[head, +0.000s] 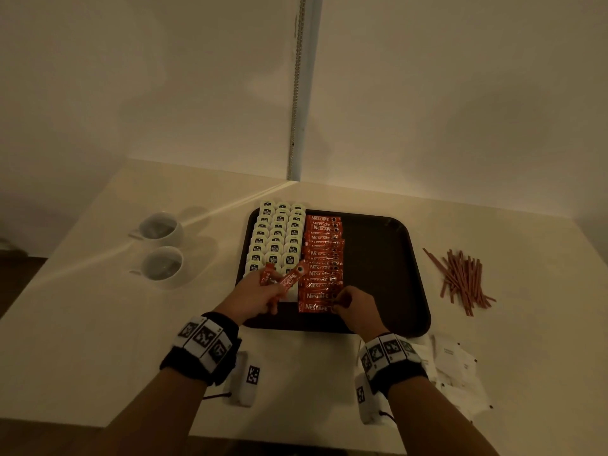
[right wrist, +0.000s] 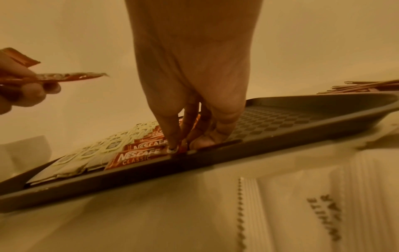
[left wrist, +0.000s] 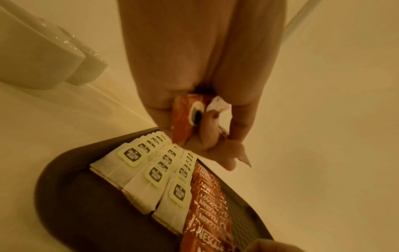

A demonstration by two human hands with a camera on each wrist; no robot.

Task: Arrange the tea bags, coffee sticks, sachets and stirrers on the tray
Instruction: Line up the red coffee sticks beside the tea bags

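A dark tray (head: 378,258) holds three rows of tea bags (head: 276,238) on its left and a column of red coffee sticks (head: 324,258) beside them. My left hand (head: 266,291) grips a few loose coffee sticks (left wrist: 185,119) above the tea bags' near end. My right hand (head: 342,301) pinches the right end of the nearest coffee stick (right wrist: 138,155), which lies flat at the column's near end. Brown stirrers (head: 460,281) lie heaped on the table right of the tray. White sachets (head: 454,363) are piled by my right wrist.
Two white cups (head: 161,248) stand on the table left of the tray. The tray's right half (right wrist: 291,119) is bare. A wall with a vertical pipe (head: 296,93) rises behind the table. The table's front edge runs under my forearms.
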